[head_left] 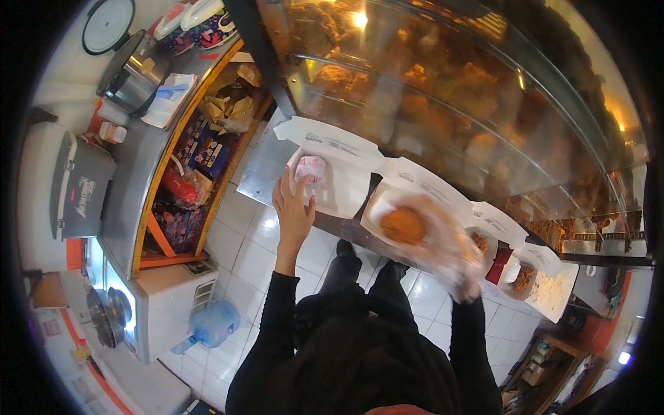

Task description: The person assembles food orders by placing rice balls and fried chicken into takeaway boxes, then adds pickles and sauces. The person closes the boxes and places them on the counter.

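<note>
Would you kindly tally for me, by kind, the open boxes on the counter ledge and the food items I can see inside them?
Open white takeout boxes: 4
White-and-pink wrapped packet, touched by the left hand: 1
Round golden-brown fried pieces: 2, the first under the blurred right hand
Total: 7

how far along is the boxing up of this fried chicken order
Partly done. Two open boxes on the right already hold fried pieces. In hand: the right hand, blurred and in a clear glove, is by a fried piece over the middle box, while the left hand rests on the left box. That box holds only a wrapped packet, and every lid is open.
</note>
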`<state>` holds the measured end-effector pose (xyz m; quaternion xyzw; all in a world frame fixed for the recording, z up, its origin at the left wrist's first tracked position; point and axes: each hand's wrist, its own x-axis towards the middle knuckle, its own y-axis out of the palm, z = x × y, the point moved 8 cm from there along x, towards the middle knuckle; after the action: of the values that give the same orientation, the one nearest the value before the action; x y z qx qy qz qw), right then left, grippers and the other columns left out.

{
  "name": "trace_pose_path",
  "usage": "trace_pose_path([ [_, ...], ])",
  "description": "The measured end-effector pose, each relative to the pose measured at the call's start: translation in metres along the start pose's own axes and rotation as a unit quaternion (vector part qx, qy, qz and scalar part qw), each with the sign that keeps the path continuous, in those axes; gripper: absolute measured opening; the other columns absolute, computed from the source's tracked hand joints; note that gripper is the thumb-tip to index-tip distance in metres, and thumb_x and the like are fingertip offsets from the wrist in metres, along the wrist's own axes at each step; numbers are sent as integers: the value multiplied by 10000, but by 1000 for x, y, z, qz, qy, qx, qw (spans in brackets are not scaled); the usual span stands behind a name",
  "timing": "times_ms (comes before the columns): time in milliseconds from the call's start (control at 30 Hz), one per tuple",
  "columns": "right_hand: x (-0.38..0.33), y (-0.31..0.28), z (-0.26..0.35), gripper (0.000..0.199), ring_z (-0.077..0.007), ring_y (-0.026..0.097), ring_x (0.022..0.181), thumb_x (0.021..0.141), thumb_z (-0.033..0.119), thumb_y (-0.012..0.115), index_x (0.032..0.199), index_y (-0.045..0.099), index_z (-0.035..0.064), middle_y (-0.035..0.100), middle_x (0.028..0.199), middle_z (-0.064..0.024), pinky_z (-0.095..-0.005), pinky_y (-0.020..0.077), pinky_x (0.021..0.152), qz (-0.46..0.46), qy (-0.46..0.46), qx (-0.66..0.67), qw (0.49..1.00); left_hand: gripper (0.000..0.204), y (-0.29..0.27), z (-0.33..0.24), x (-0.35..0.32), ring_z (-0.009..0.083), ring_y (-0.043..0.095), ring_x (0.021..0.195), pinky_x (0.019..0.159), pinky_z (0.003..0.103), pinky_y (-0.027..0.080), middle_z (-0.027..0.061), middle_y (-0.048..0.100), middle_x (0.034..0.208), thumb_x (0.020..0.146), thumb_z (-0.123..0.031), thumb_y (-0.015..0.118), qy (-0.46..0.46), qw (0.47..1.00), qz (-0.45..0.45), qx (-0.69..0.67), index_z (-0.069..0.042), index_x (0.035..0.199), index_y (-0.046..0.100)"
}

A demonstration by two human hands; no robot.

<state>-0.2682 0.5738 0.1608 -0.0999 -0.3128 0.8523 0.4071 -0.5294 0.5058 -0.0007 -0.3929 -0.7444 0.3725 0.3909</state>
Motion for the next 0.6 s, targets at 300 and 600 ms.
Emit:
trace_pose_path([
  [300,117,167,-61,690,-339,344,1313,755,356,680,1331,441,61,406,1366,-189,-445,272,1098,74,-135,-249,956,630,16,13,9,425,273,1352,1115,466,215,243,256,1478,830,-90,573,-22,979,-35,-198,-25,1404,322],
  [600,-87,-91,-26,727,-293,291,1366,860,433,597,1412,345,32,363,1434,-198,-423,251,1123,-104,-15,-60,993,615,4,-9,10,398,239,1369,1118,479,181,227,277,1471,872,-106,542,-49,973,-117,-195,12,1414,278],
])
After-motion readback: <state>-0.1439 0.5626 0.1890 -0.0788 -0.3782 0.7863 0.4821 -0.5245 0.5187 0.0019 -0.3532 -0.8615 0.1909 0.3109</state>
